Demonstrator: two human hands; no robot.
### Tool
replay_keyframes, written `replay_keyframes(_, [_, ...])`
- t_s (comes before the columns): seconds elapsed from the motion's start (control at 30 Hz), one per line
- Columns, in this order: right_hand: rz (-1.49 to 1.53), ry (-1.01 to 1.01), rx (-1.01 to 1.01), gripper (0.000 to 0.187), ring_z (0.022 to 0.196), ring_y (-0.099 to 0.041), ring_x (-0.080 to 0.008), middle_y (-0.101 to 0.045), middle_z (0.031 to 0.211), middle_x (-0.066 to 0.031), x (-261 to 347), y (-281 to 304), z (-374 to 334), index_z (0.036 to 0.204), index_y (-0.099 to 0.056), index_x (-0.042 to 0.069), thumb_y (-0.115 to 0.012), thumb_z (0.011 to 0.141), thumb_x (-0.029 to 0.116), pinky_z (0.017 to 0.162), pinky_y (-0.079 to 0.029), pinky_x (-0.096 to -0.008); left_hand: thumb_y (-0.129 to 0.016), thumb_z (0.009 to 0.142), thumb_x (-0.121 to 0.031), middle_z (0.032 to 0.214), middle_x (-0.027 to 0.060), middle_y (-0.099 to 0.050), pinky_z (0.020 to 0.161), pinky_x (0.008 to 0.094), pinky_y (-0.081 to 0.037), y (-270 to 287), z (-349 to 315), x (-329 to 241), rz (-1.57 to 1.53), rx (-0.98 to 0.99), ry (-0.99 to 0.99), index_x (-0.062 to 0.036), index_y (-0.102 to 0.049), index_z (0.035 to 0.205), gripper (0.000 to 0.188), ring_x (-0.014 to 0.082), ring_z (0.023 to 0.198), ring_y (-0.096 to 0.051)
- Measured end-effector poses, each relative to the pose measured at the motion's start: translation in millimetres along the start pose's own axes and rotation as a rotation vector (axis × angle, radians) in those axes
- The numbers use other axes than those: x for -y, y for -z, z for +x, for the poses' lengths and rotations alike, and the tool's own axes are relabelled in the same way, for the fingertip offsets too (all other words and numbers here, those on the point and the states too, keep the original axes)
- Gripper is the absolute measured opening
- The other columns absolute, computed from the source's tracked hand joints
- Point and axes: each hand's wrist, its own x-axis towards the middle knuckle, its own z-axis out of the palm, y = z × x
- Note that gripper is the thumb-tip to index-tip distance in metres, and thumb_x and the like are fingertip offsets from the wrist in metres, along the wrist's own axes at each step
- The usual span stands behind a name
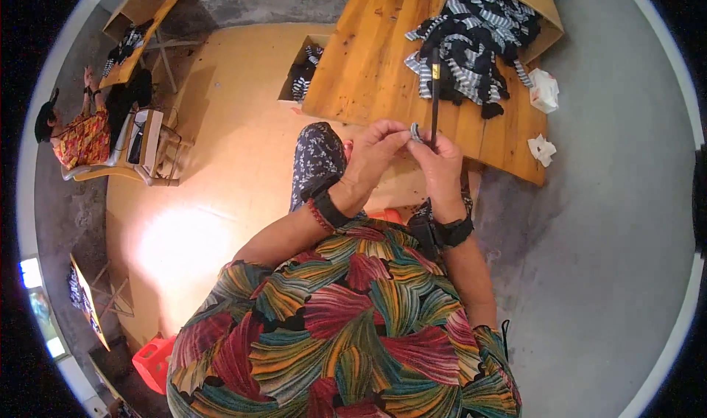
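Grey wall (pixel 250 5) and yellowish floor (pixel 221 94) make the background, and a wooden desk (pixel 353 72) reaches forward from beside the fingers. At its near edge, the left hand (pixel 367 162) and the right hand (pixel 443 176) meet with their fingertips closed on a small grey piece (pixel 415 133), which seems to be cloth. So the piece is between the two hands, pinched from both sides. A thin dark rod (pixel 435 94) with a yellowish mark rises beside the right fingers; whether they also grip it, I cannot tell.

Beyond the fingers, toward the right, a heap of black and striped cloth pieces (pixel 471 57) spills from an open cardboard box (pixel 549 20). Farther right of the fingers are a white packet (pixel 543 92) and a crumpled tissue (pixel 542 151). To the left of them, beside the desk, a smaller box (pixel 287 88) contains similar cloth. Well apart on the far left, another person (pixel 82 138) sits.

I judge that the step in hand is fine fingertip work on one piece. The next move probably calls for a steady pinch and small, gentle adjustments.
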Motion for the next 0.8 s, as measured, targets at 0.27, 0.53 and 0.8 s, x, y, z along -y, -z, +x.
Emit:
replay_keyframes(0.27, [0.059, -0.215, 0.096, 0.016, 0.048, -0.04, -0.0003, -0.06, 0.069, -0.0024, 18.8, 6.6, -4.7, 0.085, -0.061, 0.001, -0.055, 0.081, 0.015, 0.042, -0.029, -0.0157, -0.056, 0.081, -0.006, 0.077, 0.0033, -0.059, 0.061, 0.0215, -0.047, 5.3, 1.4, -2.4, -0.049, 0.073, -0.015, -0.0002, -0.058, 0.087, 0.008, 0.0099, 0.067, -0.056])
replay_keyframes(0.53, [0.251, -0.379, 0.223, 0.014, 0.042, -0.038, -0.0029, -0.061, 0.068, -0.0094, 11.5, 24.2, 0.1, 0.083, -0.059, -0.001, -0.054, 0.079, 0.011, 0.038, -0.027, -0.0166, -0.057, 0.08, -0.004, 0.078, 0.0057, -0.06, 0.06, 0.0229, -0.048, 17.4, 5.5, -5.2, -0.02, 0.178, 0.087, 0.0007, -0.058, 0.086, 0.008, 0.0125, 0.066, -0.058])
replay_keyframes(0.8, [0.141, -0.435, 0.205, 0.007, 0.042, -0.04, -0.0043, -0.059, 0.067, -0.0079, 12.4, 19.8, -1.1, 0.08, -0.058, 0.0, -0.056, 0.077, 0.006, 0.038, -0.027, -0.0156, -0.057, 0.079, -0.005, 0.075, 0.0049, -0.06, 0.058, 0.0224, -0.048, 22.3, 5.6, -5.6, 0.104, 0.21, 0.164, 0.001, -0.058, 0.085, 0.009, 0.0118, 0.063, -0.058])
